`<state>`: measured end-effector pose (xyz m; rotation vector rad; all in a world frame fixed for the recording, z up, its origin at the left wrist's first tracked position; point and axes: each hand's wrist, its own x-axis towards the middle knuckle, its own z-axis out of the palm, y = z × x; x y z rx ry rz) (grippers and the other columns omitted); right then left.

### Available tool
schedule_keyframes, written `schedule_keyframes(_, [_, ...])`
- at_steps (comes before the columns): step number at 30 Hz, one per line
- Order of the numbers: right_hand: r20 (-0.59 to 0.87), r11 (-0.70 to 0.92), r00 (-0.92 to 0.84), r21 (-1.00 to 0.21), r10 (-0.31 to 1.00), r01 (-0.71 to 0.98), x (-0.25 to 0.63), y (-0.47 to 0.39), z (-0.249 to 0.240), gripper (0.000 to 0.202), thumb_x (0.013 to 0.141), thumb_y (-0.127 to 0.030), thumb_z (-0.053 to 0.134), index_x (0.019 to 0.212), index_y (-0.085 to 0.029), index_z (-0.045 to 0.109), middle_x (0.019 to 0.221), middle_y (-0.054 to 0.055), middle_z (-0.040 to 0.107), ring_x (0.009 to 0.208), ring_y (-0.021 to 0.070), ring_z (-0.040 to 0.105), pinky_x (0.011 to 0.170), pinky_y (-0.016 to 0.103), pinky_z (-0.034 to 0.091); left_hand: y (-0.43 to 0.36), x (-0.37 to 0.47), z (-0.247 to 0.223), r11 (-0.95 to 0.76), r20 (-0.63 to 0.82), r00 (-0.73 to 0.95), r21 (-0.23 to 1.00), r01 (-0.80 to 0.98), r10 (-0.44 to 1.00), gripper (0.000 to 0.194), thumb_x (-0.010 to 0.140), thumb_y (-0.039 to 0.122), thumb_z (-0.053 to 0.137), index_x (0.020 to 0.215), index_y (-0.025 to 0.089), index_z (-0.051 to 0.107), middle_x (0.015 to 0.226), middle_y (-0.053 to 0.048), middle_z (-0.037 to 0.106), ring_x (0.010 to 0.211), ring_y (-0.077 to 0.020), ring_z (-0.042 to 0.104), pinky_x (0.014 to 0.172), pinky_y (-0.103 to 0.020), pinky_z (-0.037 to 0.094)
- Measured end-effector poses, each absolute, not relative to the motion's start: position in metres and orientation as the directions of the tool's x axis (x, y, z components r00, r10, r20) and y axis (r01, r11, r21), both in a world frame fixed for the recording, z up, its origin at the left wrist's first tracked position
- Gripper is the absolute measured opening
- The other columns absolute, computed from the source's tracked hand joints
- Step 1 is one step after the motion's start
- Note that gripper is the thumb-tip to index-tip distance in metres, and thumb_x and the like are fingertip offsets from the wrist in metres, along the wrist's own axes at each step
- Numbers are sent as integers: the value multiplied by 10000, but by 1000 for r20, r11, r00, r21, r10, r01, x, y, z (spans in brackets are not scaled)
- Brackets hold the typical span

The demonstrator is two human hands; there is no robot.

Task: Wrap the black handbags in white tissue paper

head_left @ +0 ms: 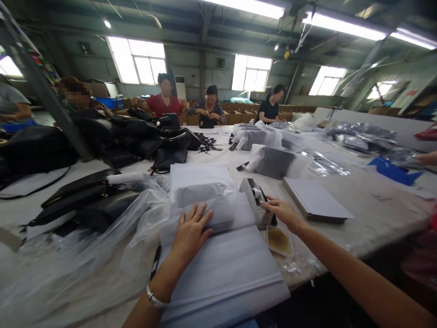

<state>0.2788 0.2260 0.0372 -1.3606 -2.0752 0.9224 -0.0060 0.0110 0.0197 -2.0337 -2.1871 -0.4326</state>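
Note:
My left hand (191, 230) lies with spread fingers on a bundle wrapped in white tissue paper (221, 212), which rests on a stack of white sheets (225, 273). To the right of the bundle, my right hand (282, 210) is at a grey-white tape dispenser (254, 200), its fingertips at the near right side of it. Whether those fingers pinch a piece of tape is too small to tell. A small square dish (279, 240) with something yellowish in it sits just in front of the dispenser.
Black bags (126, 136) are piled at the left, with clear plastic (143, 218) nearer. A stack of grey-white boards (316, 198) lies right of the dispenser. Wrapped bundles (276, 161) stand farther back. Several people work across the table; another person's hand (428, 158) shows at the right edge.

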Motion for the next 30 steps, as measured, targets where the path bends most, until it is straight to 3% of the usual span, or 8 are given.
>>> schedule_keyframes(4, [-33, 71, -259, -921, 965, 383, 272, 218, 35, 378, 711, -542, 700, 793, -184, 790, 1412, 127, 550, 1226, 323, 572, 1021, 426, 445, 10, -6, 22, 50, 275, -83, 126, 991, 958, 543, 920, 327, 598, 1438, 320, 433, 1573, -32, 337, 1457, -319, 275, 1097, -614, 357])
schedule_keyframes(10, [204, 234, -141, -942, 969, 240, 276, 183, 54, 300, 710, -503, 771, 804, -218, 787, 1386, 92, 579, 1281, 298, 519, 1118, 434, 357, 11, -6, 23, 53, 259, -85, 129, 990, 962, 538, 923, 334, 597, 1436, 310, 438, 1573, -21, 338, 1455, -323, 278, 1098, -614, 355])
schedule_keyframes(12, [199, 227, -143, -948, 970, 222, 282, 168, 56, 310, 725, -508, 766, 847, -224, 790, 1360, 77, 602, 1240, 288, 552, 1101, 430, 387, 11, -6, 23, 53, 254, -84, 128, 990, 963, 534, 925, 344, 595, 1435, 307, 442, 1573, -20, 336, 1455, -324, 277, 1098, -616, 352])
schedule_keyframes(18, [-109, -87, -159, -986, 981, 141, 300, 144, 39, 471, 630, -573, 809, 876, -172, 786, 932, 94, 754, 879, 239, 688, 782, 342, 563, 11, -7, 22, 52, 260, -84, 128, 990, 962, 536, 925, 355, 595, 1437, 312, 442, 1578, -14, 318, 1459, -319, 270, 1100, -610, 354])
schedule_keyframes(22, [-167, -104, -235, -960, 958, 258, 309, 155, 25, 521, 610, -596, 802, 847, -132, 780, 721, 63, 715, 566, 133, 581, 544, 261, 484, 11, -7, 23, 54, 259, -89, 138, 989, 962, 533, 926, 352, 593, 1436, 305, 445, 1576, -17, 323, 1460, -319, 268, 1104, -610, 346])
schedule_keyframes(26, [-37, 143, -313, -834, 949, 532, 318, 178, 23, 477, 734, -602, 681, 856, -150, 775, 571, 12, 645, 493, 131, 523, 521, 271, 431, 11, -8, 24, 44, 254, -83, 157, 987, 964, 532, 922, 347, 598, 1432, 302, 452, 1568, -27, 341, 1455, -322, 278, 1104, -614, 343])
schedule_keyframes(30, [53, 414, -446, -482, 893, 772, 329, 193, 32, 339, 853, -456, 559, 740, -206, 758, 560, 11, 662, 512, 169, 604, 559, 287, 460, 12, -9, 23, 35, 264, -84, 182, 983, 961, 528, 920, 354, 600, 1426, 299, 460, 1565, -37, 348, 1454, -330, 278, 1099, -626, 340])
